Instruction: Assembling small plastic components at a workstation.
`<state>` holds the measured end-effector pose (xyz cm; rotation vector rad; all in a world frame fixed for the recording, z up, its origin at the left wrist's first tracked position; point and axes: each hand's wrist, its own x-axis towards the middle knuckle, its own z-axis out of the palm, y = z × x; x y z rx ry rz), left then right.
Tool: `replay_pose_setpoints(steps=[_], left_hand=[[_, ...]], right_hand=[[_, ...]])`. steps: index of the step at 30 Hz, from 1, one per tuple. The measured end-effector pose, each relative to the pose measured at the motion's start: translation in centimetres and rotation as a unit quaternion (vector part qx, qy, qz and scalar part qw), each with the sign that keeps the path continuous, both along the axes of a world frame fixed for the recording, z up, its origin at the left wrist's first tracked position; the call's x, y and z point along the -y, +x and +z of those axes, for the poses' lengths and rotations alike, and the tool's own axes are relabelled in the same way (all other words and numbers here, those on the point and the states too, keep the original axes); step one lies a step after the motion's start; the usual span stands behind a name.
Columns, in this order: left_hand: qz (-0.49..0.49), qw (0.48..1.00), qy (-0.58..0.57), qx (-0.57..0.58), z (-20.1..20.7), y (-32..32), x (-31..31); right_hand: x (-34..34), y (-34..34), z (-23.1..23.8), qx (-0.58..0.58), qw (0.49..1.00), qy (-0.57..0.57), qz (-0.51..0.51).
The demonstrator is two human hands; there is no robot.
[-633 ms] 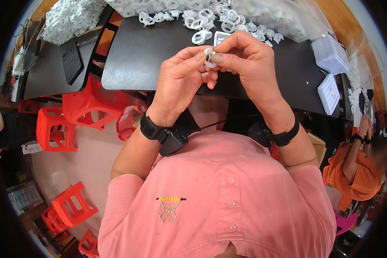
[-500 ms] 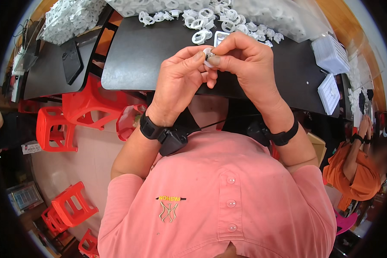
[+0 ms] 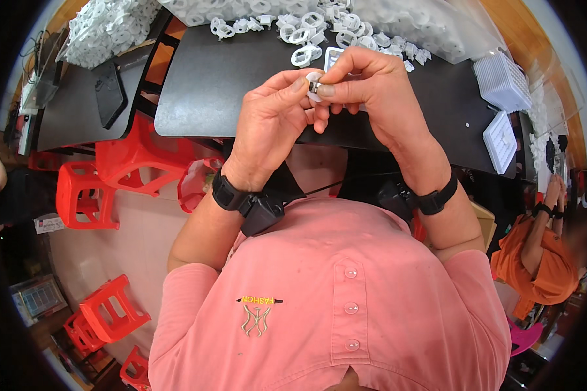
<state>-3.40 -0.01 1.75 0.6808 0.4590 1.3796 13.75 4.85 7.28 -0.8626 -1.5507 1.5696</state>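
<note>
Over the near part of the dark table (image 3: 205, 85), both my hands meet at one small round white plastic part (image 3: 312, 79). My left hand (image 3: 272, 117) pinches it by the edge between thumb and forefinger. On its face sits a small dark and metallic piece (image 3: 314, 88), and the thumb and forefinger of my right hand (image 3: 378, 91) press at it. Whether that piece is fixed in the white part I cannot tell. Just behind my right fingers a white tray (image 3: 332, 57) shows partly, the rest hidden by the hand.
Loose white plastic parts (image 3: 303, 32) are heaped at the table's far side beside clear bags of more (image 3: 411, 26). At right are stacked white trays (image 3: 502, 81) and a single tray (image 3: 500, 142). A phone (image 3: 110, 94) lies left; red stools (image 3: 85, 195) stand below. A co-worker in orange (image 3: 535, 257) sits right.
My right hand has shifted slightly, its thumb and forefinger changing angle at the white part, so the dark metallic piece shows more. My left hand keeps its pinch in nearly the same place.
</note>
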Motion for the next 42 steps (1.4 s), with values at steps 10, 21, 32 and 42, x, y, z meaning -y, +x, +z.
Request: replay_pose_setpoints(steps=[10, 21, 32, 42], left_hand=[[0.0, 1.0, 0.011, 0.002, -0.2, -0.2, 0.3], [-0.007, 1.0, 0.015, -0.003, 0.2, 0.9, 1.0], [0.016, 0.998, 0.048, -0.039, 1.3, 2.3, 1.5], [0.071, 0.992, 0.071, -0.083, 0.5, 2.9, 1.2]], right_hand=[[0.5, -0.7, -0.1, -0.025, 0.998, -0.044, -0.025], [1.0, 0.8, 0.1, -0.043, 0.997, -0.059, 0.007], [2.6, 1.8, 0.0, -0.046, 0.998, 0.015, -0.035], [2.7, 2.1, -2.4, -0.075, 0.986, 0.148, -0.006]])
